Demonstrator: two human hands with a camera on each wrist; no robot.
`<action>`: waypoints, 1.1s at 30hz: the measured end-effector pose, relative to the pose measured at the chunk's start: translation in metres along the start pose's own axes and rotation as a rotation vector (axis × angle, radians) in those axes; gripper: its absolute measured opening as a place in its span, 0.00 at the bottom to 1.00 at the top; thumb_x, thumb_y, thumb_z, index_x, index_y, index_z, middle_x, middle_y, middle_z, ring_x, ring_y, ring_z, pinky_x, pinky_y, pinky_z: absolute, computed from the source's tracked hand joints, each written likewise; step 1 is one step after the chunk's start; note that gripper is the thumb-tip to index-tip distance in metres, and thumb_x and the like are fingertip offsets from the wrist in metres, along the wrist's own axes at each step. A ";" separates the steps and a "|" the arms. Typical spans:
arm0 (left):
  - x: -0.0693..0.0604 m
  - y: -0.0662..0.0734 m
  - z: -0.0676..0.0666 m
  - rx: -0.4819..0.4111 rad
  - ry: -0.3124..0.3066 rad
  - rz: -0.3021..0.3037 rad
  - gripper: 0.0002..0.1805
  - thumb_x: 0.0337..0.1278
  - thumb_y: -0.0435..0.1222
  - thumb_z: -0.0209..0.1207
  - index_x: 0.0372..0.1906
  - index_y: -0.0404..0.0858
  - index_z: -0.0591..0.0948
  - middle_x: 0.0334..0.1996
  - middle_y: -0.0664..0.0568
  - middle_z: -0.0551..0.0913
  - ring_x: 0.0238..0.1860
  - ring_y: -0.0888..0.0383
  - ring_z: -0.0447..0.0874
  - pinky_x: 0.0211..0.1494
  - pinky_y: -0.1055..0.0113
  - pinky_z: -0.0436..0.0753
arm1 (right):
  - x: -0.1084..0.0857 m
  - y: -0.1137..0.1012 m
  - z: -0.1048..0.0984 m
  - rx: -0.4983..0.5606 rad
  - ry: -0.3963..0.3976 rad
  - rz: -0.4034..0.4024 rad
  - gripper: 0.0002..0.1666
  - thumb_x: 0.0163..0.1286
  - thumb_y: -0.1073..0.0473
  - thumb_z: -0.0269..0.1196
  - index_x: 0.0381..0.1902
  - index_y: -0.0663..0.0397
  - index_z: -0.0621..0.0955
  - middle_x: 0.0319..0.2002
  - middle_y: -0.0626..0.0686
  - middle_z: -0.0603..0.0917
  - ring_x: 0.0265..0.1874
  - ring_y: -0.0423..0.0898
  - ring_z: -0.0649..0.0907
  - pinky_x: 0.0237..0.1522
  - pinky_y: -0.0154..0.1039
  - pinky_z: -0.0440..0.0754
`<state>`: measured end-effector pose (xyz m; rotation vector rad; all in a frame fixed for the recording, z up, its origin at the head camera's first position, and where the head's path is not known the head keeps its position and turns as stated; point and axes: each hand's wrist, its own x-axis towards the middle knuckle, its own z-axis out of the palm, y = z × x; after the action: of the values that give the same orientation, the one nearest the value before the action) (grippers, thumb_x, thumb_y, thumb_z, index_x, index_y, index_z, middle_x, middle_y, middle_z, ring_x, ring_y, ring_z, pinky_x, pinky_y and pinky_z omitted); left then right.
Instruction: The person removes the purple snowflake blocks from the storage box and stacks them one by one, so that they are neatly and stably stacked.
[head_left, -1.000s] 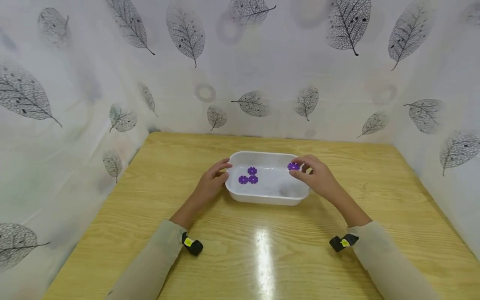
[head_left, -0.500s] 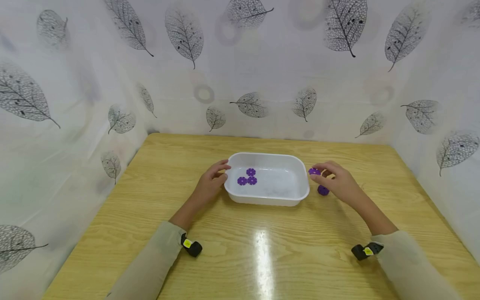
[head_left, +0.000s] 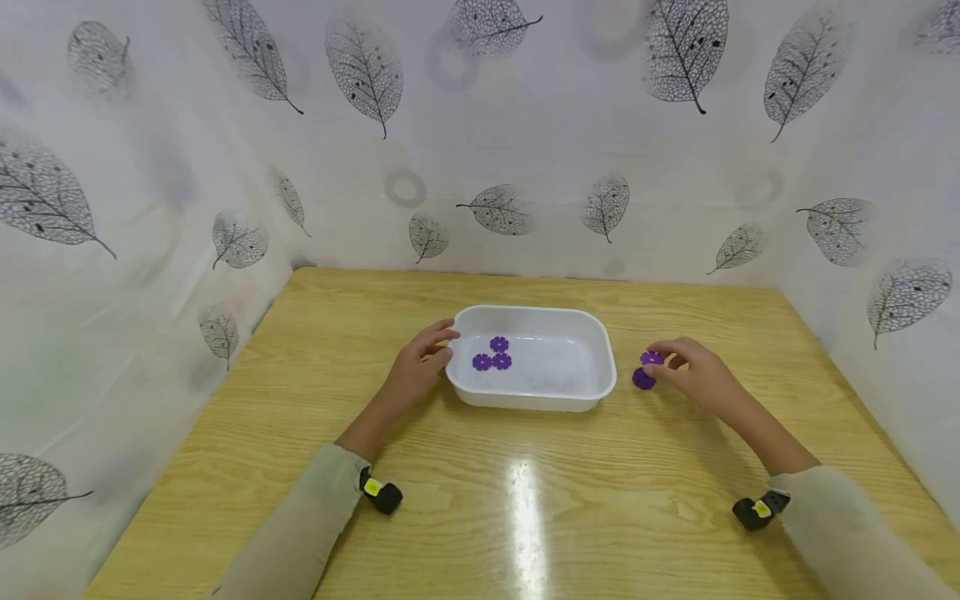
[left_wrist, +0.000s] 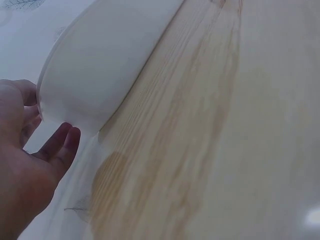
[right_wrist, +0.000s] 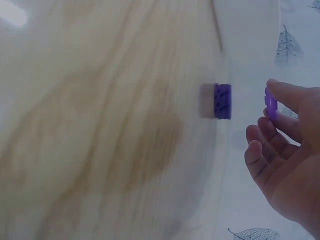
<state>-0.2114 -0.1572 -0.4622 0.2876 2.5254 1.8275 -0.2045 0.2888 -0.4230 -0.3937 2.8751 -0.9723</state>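
Right grip [head_left: 697, 375] and purple disc [head_left: 651, 357], nearer stack [head_left: 642, 380]

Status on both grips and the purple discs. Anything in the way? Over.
Left grip touching white tray. Right grip pinching purple disc, apart from purple stack on table. Three discs in tray. No obstruction seen.

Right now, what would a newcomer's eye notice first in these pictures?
Probably the white tray on the wooden table, with three purple flower-shaped pieces inside its left part. Next, to the tray's right, the right hand pinches another purple piece above a purple stack.
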 end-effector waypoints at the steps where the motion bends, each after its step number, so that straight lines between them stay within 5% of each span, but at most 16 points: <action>1: 0.000 0.000 0.000 0.004 -0.002 0.003 0.18 0.73 0.37 0.53 0.62 0.42 0.80 0.75 0.60 0.67 0.60 0.48 0.79 0.58 0.57 0.84 | 0.000 0.002 0.000 -0.004 -0.006 0.002 0.30 0.75 0.47 0.61 0.63 0.65 0.76 0.52 0.63 0.79 0.48 0.56 0.80 0.41 0.38 0.80; 9: 0.000 0.000 0.000 -0.011 -0.011 0.007 0.18 0.74 0.35 0.53 0.63 0.39 0.79 0.75 0.57 0.67 0.61 0.45 0.78 0.62 0.52 0.81 | 0.002 0.017 0.006 -0.015 -0.038 0.005 0.29 0.74 0.50 0.62 0.63 0.66 0.76 0.55 0.65 0.79 0.50 0.60 0.81 0.41 0.38 0.82; 17: 0.001 -0.001 0.000 -0.009 -0.014 0.004 0.18 0.74 0.36 0.53 0.64 0.40 0.79 0.75 0.57 0.66 0.60 0.46 0.78 0.62 0.53 0.81 | 0.005 0.017 0.011 -0.005 -0.070 0.022 0.31 0.74 0.48 0.62 0.64 0.66 0.75 0.56 0.67 0.81 0.55 0.63 0.80 0.52 0.56 0.82; 33: 0.002 -0.004 0.000 -0.013 -0.018 0.004 0.18 0.74 0.36 0.53 0.63 0.41 0.79 0.75 0.61 0.66 0.61 0.47 0.77 0.63 0.51 0.81 | 0.010 0.018 0.015 -0.052 -0.107 0.028 0.30 0.73 0.48 0.63 0.63 0.66 0.76 0.53 0.64 0.82 0.51 0.58 0.81 0.50 0.52 0.82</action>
<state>-0.2138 -0.1581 -0.4655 0.3076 2.5020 1.8338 -0.2156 0.2906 -0.4458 -0.3948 2.8061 -0.8472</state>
